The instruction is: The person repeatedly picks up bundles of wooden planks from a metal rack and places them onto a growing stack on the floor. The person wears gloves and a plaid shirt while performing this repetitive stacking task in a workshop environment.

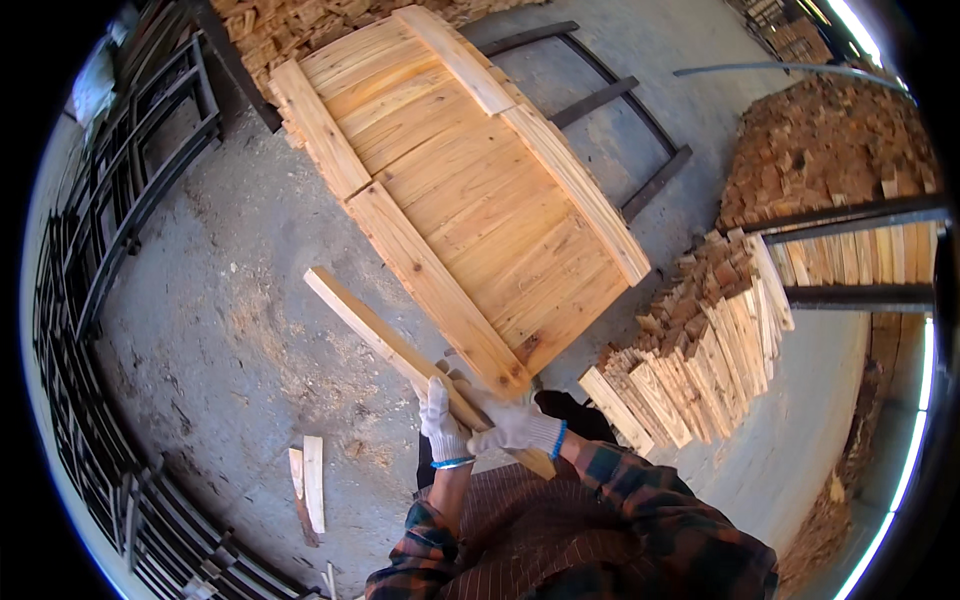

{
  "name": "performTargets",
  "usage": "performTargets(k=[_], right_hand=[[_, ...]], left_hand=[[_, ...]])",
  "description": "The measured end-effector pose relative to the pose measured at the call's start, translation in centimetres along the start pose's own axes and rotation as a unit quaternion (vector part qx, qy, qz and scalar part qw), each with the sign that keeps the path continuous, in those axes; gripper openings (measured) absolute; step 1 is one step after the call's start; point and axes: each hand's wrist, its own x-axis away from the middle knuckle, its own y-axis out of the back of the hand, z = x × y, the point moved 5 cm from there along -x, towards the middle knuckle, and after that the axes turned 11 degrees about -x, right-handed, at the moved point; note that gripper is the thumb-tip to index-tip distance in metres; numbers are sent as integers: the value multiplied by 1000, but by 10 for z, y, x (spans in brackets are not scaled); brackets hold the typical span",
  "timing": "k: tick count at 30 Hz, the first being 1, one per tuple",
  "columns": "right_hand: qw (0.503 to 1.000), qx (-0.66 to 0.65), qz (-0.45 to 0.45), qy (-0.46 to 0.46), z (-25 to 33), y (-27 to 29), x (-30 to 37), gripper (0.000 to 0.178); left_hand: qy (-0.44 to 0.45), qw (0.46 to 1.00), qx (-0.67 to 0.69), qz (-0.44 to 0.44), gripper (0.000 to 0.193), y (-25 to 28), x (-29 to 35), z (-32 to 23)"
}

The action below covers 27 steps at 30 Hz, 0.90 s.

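A long, pale wooden board [365,330] slants in front of my body, its far end pointing up and to the left. My left hand [441,424], in a white knitted glove with a blue cuff, is closed around the board near its lower part. Gloved the same way, my right hand [517,426] grips it closer to the near end, which shows below the wrist. Part of the right hand's fingers is hidden. Just beyond my hands lies a stack of planks [480,200], with thicker boards along its two long sides.
Leaning wooden boards [700,365] stand in a row at the right. Behind them rises a big wood pile [830,150]. Dark metal frames [150,220] line the left; another metal frame [625,90] lies beyond the stack. Two offcuts [313,485] and sawdust are on the concrete floor [230,330].
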Motion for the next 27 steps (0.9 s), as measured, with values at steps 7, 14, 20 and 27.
performTargets(k=[7,14,20,27], right_hand=[[934,-324,-149,10,-36,97,26,96],[872,-410,-257,-73,-90,302,89,90],[873,-339,-348,-51,-159,464,66,79],[887,-326,-327,-32,-162,537,8,79]], left_hand=[[-128,945,-297,58,84,-71,-68,-28],[-67,871,-447,-190,104,-72,-180,-55],[-93,727,-636,-241,112,-78,-202,-42],[-136,733,-578,-331,112,-88,-242,-87]])
